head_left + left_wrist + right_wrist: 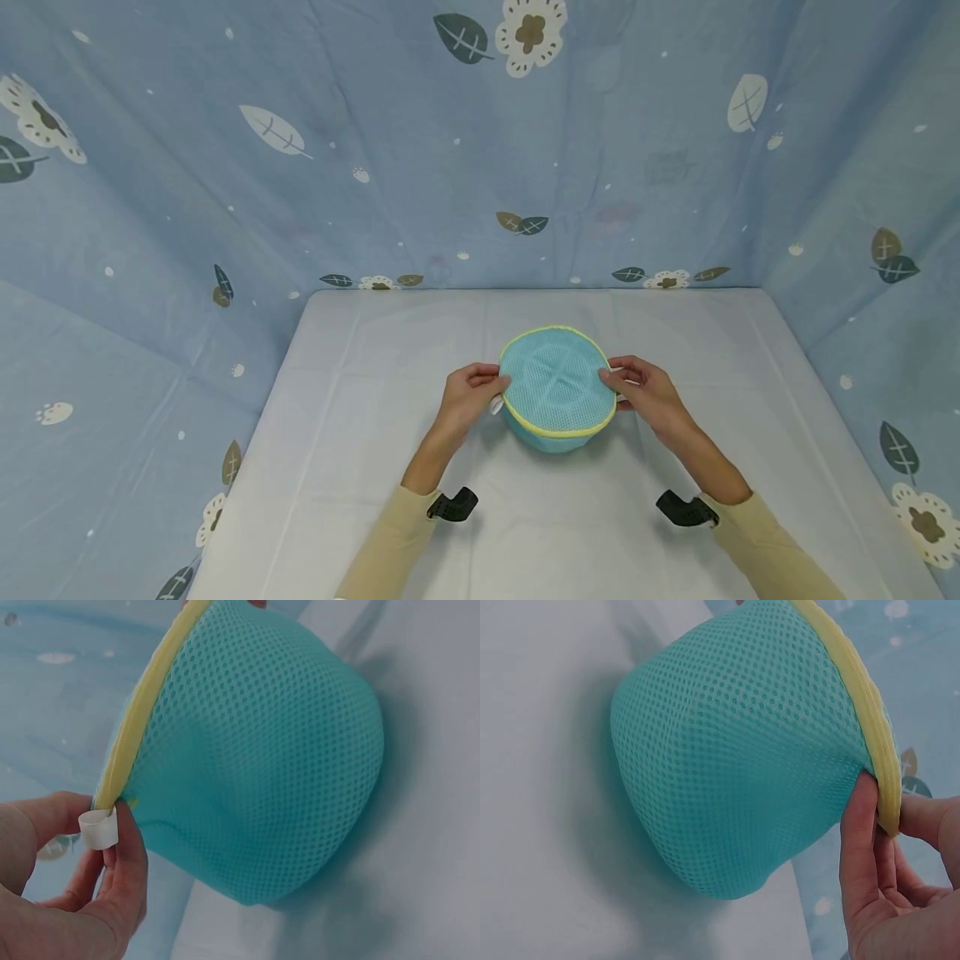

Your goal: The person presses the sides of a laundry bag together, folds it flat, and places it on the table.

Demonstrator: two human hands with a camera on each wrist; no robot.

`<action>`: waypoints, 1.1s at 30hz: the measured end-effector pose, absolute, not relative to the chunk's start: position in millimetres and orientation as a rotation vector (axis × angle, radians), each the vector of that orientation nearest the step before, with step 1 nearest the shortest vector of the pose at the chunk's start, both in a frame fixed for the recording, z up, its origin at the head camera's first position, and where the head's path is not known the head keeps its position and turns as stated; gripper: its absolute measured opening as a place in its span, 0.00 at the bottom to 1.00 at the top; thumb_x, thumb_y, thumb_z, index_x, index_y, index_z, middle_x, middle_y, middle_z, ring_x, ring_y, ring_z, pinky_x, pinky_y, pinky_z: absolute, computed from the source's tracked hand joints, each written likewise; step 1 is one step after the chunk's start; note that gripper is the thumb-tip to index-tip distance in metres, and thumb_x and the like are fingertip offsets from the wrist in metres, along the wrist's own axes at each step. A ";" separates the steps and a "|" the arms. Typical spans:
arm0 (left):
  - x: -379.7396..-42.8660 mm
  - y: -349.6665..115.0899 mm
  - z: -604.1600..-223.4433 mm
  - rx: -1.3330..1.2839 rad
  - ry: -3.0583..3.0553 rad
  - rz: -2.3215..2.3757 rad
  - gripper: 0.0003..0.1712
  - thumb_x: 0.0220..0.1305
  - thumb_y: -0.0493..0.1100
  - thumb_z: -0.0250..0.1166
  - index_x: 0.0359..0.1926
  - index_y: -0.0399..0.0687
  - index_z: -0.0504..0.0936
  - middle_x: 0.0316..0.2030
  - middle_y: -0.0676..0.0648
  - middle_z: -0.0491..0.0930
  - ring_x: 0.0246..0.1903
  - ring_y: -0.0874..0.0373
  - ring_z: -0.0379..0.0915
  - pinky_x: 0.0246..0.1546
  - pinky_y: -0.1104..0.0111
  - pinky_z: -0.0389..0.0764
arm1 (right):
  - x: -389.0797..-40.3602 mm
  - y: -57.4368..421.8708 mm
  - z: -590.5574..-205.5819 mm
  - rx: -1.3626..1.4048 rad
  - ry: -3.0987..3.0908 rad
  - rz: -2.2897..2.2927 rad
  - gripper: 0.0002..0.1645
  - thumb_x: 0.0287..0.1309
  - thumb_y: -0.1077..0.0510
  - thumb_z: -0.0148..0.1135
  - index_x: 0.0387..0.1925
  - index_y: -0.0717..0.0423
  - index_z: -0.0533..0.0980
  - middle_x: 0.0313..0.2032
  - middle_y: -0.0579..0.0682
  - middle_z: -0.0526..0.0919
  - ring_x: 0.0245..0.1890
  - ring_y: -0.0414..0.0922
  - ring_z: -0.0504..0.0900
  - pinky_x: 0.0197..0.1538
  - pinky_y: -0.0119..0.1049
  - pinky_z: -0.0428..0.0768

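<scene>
Bag [558, 380], right of lower centre, is held between left hand [467, 402] and right hand [651, 395], its rim [870, 709] pinched on opposite sides.

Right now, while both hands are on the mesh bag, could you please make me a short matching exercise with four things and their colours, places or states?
Things:
1. mesh bag
2. edge trim
3. tag
4. right hand

Descriptions:
A. white, beside the left hand
B. pinching the mesh bag's edge
C. turquoise, between two hands
D. yellow, running along the rim

Right pairs: 1-C, 2-D, 3-A, 4-B.
</scene>
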State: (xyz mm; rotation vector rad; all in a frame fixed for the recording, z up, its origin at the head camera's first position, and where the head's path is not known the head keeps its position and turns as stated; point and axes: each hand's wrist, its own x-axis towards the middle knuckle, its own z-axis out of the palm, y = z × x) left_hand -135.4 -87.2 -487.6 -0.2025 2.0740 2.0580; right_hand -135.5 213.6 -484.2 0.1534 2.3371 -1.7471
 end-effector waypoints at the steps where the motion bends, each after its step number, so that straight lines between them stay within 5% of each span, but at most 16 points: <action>1: -133.9 -87.3 -487.7 -0.201 2.077 2.056 0.17 0.65 0.40 0.72 0.51 0.35 0.83 0.41 0.42 0.85 0.38 0.58 0.82 0.40 0.71 0.83 | -133.8 213.7 -484.9 0.162 2.333 -1.748 0.32 0.70 0.46 0.66 0.62 0.64 0.71 0.45 0.57 0.80 0.37 0.41 0.84 0.40 0.33 0.86; 16: -117.4 -90.0 -489.1 -0.191 2.081 2.034 0.19 0.66 0.40 0.72 0.53 0.33 0.81 0.41 0.44 0.85 0.38 0.60 0.81 0.43 0.66 0.84 | -114.9 213.1 -490.4 0.162 2.286 -1.789 0.31 0.69 0.48 0.68 0.60 0.66 0.72 0.42 0.57 0.80 0.36 0.42 0.84 0.39 0.35 0.86; 33: -114.1 -91.6 -504.7 -0.151 2.078 2.056 0.18 0.65 0.38 0.72 0.51 0.31 0.81 0.41 0.42 0.84 0.38 0.58 0.82 0.40 0.73 0.82 | -113.4 211.9 -505.3 0.117 2.286 -1.801 0.28 0.70 0.51 0.67 0.60 0.67 0.72 0.42 0.57 0.81 0.34 0.41 0.84 0.37 0.36 0.86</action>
